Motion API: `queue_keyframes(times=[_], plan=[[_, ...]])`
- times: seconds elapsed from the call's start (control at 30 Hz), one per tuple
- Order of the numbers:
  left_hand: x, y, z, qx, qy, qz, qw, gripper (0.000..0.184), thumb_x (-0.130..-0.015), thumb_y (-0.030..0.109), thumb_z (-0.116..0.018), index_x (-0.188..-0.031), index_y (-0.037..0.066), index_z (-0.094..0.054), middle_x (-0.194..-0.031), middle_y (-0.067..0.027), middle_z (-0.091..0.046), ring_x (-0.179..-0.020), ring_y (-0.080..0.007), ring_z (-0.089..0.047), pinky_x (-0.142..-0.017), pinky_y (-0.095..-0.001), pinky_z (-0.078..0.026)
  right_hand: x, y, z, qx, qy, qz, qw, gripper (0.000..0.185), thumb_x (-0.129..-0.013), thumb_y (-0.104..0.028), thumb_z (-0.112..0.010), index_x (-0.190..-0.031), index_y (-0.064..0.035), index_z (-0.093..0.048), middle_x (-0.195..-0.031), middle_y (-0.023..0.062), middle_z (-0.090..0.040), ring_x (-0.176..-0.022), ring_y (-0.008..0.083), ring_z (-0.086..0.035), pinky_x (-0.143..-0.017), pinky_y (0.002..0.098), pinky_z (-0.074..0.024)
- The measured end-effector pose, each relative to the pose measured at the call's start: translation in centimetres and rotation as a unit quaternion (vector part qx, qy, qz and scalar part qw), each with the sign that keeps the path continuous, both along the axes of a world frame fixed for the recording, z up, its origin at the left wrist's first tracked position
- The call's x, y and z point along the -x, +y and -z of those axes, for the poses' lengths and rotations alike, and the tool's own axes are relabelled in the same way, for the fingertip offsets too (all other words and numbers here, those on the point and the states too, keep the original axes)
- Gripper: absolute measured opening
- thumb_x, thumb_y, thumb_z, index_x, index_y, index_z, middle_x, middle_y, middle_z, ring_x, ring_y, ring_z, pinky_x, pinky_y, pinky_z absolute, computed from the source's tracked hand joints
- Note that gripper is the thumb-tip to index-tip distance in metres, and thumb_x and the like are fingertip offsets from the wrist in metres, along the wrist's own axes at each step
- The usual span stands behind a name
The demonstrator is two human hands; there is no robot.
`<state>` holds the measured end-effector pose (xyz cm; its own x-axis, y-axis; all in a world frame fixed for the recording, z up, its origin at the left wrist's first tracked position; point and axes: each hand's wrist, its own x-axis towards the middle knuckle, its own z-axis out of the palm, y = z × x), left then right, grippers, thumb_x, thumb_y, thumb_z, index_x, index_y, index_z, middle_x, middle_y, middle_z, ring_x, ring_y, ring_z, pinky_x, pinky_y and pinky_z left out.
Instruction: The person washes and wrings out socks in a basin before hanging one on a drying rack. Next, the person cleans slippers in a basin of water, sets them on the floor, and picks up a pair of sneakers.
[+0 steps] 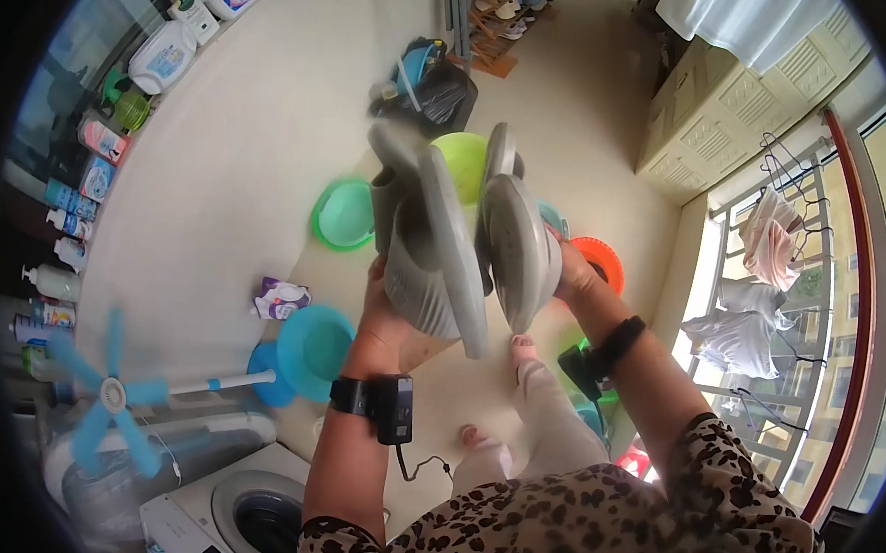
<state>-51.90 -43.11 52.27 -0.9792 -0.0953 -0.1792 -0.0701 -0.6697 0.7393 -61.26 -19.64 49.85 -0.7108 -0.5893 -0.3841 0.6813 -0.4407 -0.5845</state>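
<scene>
Grey slippers (454,256) are held up in front of me by my left hand (377,305), soles turned toward the middle. My right hand (574,273) grips more grey slippers (521,242) on the other side, with their soles facing me. In each hand one slipper sits nearer and another shows behind it. Most of my fingers are hidden behind the slippers, but both hands are closed around them. Just beyond the slippers, a yellow-green basin (462,160) stands on the floor, partly covered by them.
On the floor are a green-rimmed basin (345,217), blue basins (317,353), an orange basin (602,258), a purple-white packet (281,298) and a black bag (446,96). A washing machine (205,509) and fan (114,396) stand left; laundry (741,326) hangs right.
</scene>
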Motion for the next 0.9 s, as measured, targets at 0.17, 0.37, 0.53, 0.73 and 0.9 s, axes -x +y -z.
queue_keyframes(times=[0.17,0.37,0.53,0.73,0.9], plan=[[9.3,-2.7,-3.8,0.020,-0.012,-0.089,0.996,0.033,-0.088,0.015,-0.052,-0.118,0.001,-0.051,-0.108,-0.0105,-0.059,-0.093,-0.0219,-0.062,-0.079,-0.0350,-0.053,9.7,-5.1,-3.5,0.012,0.063,-0.002,0.998,0.036,-0.091,-0.017,-0.052,-0.123,-0.0043,-0.043,-0.106,0.0071,-0.057,-0.092,0.0152,-0.058,-0.082,0.0290,-0.0496],[16.7,-5.4,-5.6,0.074,-0.028,-0.181,0.980,0.040,-0.090,0.025,-0.050,-0.126,0.007,-0.043,-0.118,-0.0110,-0.054,-0.104,-0.0244,-0.057,-0.085,-0.0396,-0.050,21.3,-5.1,-5.5,0.081,0.093,0.010,0.992,0.030,-0.091,-0.014,-0.050,-0.120,-0.0064,-0.048,-0.105,0.0076,-0.059,-0.091,0.0185,-0.060,-0.081,0.0305,-0.0508],[20.9,-6.4,-5.8,0.048,-0.052,-0.209,0.975,0.041,-0.091,0.028,-0.048,-0.127,0.009,-0.042,-0.120,-0.0113,-0.052,-0.107,-0.0252,-0.055,-0.088,-0.0412,-0.048,27.4,-2.3,-7.3,0.054,0.130,0.030,0.990,0.028,-0.091,-0.014,-0.050,-0.117,-0.0063,-0.052,-0.103,0.0080,-0.061,-0.088,0.0184,-0.061,-0.078,0.0311,-0.0520],[25.2,-8.9,-4.7,0.023,-0.053,-0.193,0.980,0.042,-0.091,0.028,-0.048,-0.128,0.009,-0.042,-0.121,-0.0113,-0.052,-0.107,-0.0252,-0.055,-0.088,-0.0412,-0.048,31.8,0.1,-5.8,-0.064,0.088,0.139,0.984,0.030,-0.091,-0.015,-0.050,-0.119,-0.0046,-0.051,-0.103,0.0069,-0.061,-0.089,0.0169,-0.061,-0.078,0.0297,-0.0517],[32.3,-13.0,-6.6,0.038,-0.012,-0.205,0.978,0.042,-0.091,0.028,-0.048,-0.128,0.009,-0.042,-0.121,-0.0113,-0.052,-0.107,-0.0252,-0.055,-0.088,-0.0413,-0.048,34.6,0.5,-3.6,-0.071,0.130,0.145,0.978,0.030,-0.091,-0.015,-0.049,-0.119,-0.0057,-0.051,-0.103,0.0065,-0.061,-0.089,0.0165,-0.061,-0.078,0.0292,-0.0518]])
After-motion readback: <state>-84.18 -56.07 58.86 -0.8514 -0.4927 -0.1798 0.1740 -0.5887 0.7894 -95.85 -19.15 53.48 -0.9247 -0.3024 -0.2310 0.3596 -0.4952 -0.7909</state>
